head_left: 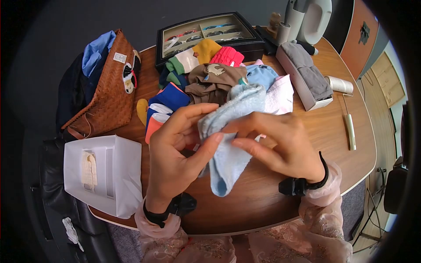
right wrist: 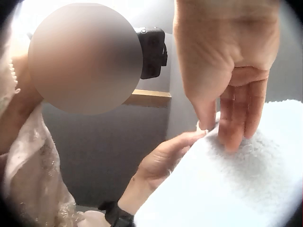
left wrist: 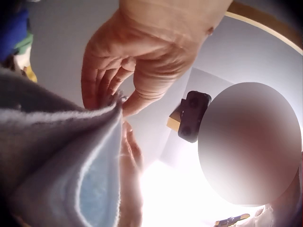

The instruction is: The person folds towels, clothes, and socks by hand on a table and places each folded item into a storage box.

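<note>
A light blue fuzzy cloth item (head_left: 232,162) hangs between both hands above the near part of the table. The left hand (head_left: 177,153) pinches its edge between thumb and fingers; in the left wrist view that hand (left wrist: 142,61) holds a gathered corner of the cloth (left wrist: 61,156). From the other side the right hand (head_left: 280,140) grips the upper edge with thumb and index finger. In the right wrist view, the right hand (right wrist: 232,61) has its thumb at the edge and its other fingers against the fuzzy surface (right wrist: 265,161). The two hands' fingertips nearly meet.
Folded colourful clothes (head_left: 215,83) lie behind the hands. A glass-topped case (head_left: 245,44), a box of grey cloths (head_left: 307,74) and a roller (head_left: 340,84) stand farther back. At left are a woven basket (head_left: 107,92) and a white box (head_left: 127,175) holding a beige item.
</note>
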The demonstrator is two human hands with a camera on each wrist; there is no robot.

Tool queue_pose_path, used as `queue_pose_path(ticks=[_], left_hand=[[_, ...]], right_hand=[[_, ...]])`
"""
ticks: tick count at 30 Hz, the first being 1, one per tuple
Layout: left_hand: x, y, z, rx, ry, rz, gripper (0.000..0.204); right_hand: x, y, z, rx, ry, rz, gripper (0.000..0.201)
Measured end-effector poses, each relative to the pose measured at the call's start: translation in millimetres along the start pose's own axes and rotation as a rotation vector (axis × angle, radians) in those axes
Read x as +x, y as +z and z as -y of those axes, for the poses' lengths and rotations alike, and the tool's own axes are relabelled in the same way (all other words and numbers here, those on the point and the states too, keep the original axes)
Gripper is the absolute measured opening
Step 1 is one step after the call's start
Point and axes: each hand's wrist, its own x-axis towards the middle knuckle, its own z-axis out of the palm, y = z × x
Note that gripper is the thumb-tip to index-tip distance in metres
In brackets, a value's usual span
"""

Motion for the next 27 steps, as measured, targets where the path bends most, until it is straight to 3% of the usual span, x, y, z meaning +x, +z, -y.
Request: queue_pose_path(ticks=[3,5,6,8,10,13,15,16,18,24,26,27], left_hand=[[-2,-2,-2,0.014,-0.024,-0.027,0.033],[-5,-6,-7,0.307,0.014,0.072,0.032],[-5,-6,-6,0.308,0.015,0.072,0.032],[-6,-5,-3,0.321,0.185,0.148,0.034],[-6,-2,-6,0.358,0.144,0.128,0.036],[-2,5,1,0.274,0.197,0.050,0.037],[-2,2,6,0.572,0.205,0.109,0.034],[-1,-1,5,0.573,0.206,0.106,0.034],[-2,-8,0,0.526,-0.061,0.257,0.029],[1,-15,-1,0.431,-0.031,0.075,0.025],[1,-12,-10,0.269,-0.060,-0.034,0.023],[0,-13,-9,0.269,-0.060,-0.033,0.023]], right_hand=[[7,-9,-1,-0.117,-0.166,-0.250,0.034],[12,-8,2,-0.148,-0.190,-0.262,0.038],[13,-7,3,-0.178,-0.212,-0.277,0.041],[10,-7,-6,-0.169,-0.252,-0.250,0.034],[2,-19,-8,-0.030,-0.022,0.136,0.033],[1,-21,-11,0.010,-0.102,0.019,0.029],[2,-24,-5,0.055,-0.137,-0.039,0.025],[3,-25,-3,0.055,-0.141,-0.037,0.025],[2,-27,-1,0.012,-0.101,-0.185,0.024],[2,-28,-2,0.031,0.031,-0.336,0.036],[6,-25,-7,-0.020,-0.124,-0.328,0.036],[4,-32,1,-0.029,0.022,-0.155,0.035]])
